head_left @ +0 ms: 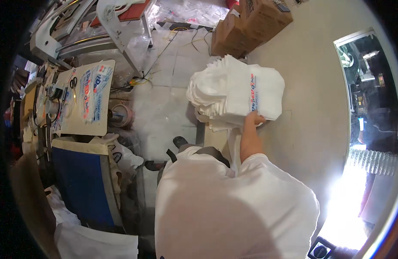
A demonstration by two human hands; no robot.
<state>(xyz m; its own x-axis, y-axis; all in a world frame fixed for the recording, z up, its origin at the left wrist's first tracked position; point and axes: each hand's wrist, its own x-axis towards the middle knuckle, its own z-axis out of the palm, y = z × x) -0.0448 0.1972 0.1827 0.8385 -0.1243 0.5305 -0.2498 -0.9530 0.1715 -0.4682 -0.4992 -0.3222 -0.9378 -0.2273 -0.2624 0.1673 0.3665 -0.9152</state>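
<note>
A thick stack of white, fabric-like bags (212, 93) rises ahead of me, their layered edges fanned unevenly on the left side. The top bag (268, 90) lies flat and carries a band of red and blue print. My right hand (255, 118) is at the near edge of this top bag, with its fingers curled over the edge in a closed grip. Part of the fingers is hidden by the hand itself. My left hand is out of sight.
Brown cartons (250, 28) stand beyond the stack. On the left, a pale board (106, 116) bears scissors (73, 82) and printed sheets, near a white-framed machine (110, 28). A blue panel (82, 181) stands nearer. Cables cross the tiled floor (164, 103); a bright window-like opening (371, 99) is at right.
</note>
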